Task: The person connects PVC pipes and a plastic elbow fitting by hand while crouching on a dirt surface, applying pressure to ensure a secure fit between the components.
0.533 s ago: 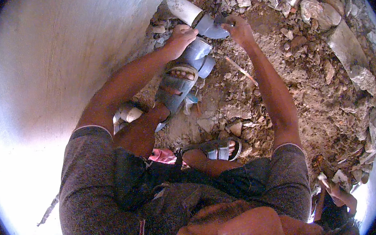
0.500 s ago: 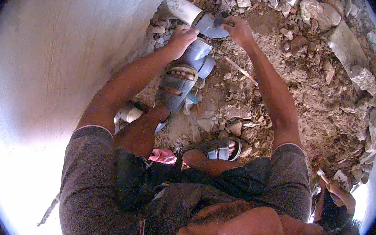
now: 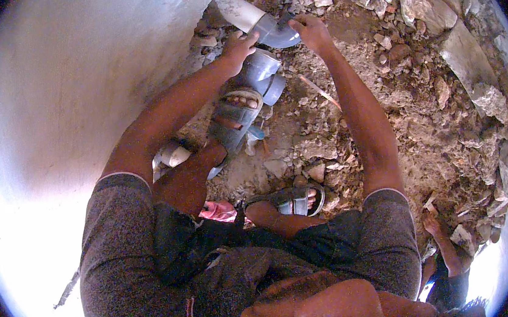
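Note:
A grey elbow pipe fitting (image 3: 281, 36) meets the end of a white pipe (image 3: 240, 10) that comes out along the foot of the wall. My right hand (image 3: 311, 30) has its fingers closed on the elbow's free, upturned end. Beside the elbow's other end is my left hand (image 3: 236, 52), its fingers apart; whether the fingertips touch the fitting I cannot tell. Just below the hands lies a grey branched pipe fitting (image 3: 261, 66), with its open mouth toward the elbow. My sandalled left foot (image 3: 239, 114) rests against or over the branched fitting.
A pale wall (image 3: 77, 102) rises close on the left. Rubble and large stones (image 3: 467, 58) cover the ground to the right. A thin stick (image 3: 319, 91) lies near my right forearm. At lower right another person's hand (image 3: 433, 224) reaches over the rubble. A pink cloth-like thing (image 3: 217, 211) lies between my legs.
The elbow has shifted up and left and now lines up with the white pipe's end, whose rim showed before. My left fingers have spread. The other person's hand has moved up.

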{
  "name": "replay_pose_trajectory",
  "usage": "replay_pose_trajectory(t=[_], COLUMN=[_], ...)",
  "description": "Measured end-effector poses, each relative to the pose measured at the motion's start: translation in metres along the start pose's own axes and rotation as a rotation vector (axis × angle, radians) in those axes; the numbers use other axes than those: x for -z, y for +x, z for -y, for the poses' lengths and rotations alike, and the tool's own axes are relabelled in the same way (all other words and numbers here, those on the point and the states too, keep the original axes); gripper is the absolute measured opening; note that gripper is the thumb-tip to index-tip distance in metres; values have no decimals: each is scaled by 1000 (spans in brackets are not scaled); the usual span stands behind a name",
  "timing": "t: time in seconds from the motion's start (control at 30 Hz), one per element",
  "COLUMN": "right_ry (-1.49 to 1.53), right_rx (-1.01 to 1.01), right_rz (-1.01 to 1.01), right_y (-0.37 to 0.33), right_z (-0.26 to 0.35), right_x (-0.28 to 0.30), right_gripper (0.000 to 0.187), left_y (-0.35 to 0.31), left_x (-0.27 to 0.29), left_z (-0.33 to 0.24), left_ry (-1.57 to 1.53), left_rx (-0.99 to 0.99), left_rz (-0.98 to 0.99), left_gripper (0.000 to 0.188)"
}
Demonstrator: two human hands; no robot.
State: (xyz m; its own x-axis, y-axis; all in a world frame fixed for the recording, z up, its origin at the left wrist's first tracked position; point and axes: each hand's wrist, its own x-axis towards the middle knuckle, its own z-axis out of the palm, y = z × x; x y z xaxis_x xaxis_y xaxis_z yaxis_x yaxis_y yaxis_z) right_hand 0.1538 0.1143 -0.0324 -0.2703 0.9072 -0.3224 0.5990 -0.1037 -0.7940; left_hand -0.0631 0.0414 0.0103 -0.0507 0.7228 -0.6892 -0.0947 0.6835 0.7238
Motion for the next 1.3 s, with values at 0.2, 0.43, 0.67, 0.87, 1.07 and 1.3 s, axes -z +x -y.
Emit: replay_pose_trajectory(t=[0.2, 0.43, 0.67, 0.87, 1.07, 1.3], right_ry=[-30, -93, -340, 72, 312, -165], right_rx=[59, 20, 182, 134, -170, 66], right_rz=[-28, -29, 121, 611, 1037, 1079], right_y=[-4, -7, -28, -67, -109, -104], right_z=[16, 19, 40, 73, 74, 70], right_x=[6, 18, 111, 105, 35, 2], right_gripper=[37, 40, 30, 34, 32, 24], left_y=[7, 9, -4, -86, -127, -129], left_x=[3, -2, 0, -54, -20, -51], left_z=[0, -1, -8, -72, -14, 26], left_ry=[89, 102, 432, 906, 740, 1210], left_rx=[25, 45, -297, -457, 271, 93], left_rz=[-14, -4, -92, 535, 508, 501], left_gripper=[52, 60, 63, 96, 74, 59])
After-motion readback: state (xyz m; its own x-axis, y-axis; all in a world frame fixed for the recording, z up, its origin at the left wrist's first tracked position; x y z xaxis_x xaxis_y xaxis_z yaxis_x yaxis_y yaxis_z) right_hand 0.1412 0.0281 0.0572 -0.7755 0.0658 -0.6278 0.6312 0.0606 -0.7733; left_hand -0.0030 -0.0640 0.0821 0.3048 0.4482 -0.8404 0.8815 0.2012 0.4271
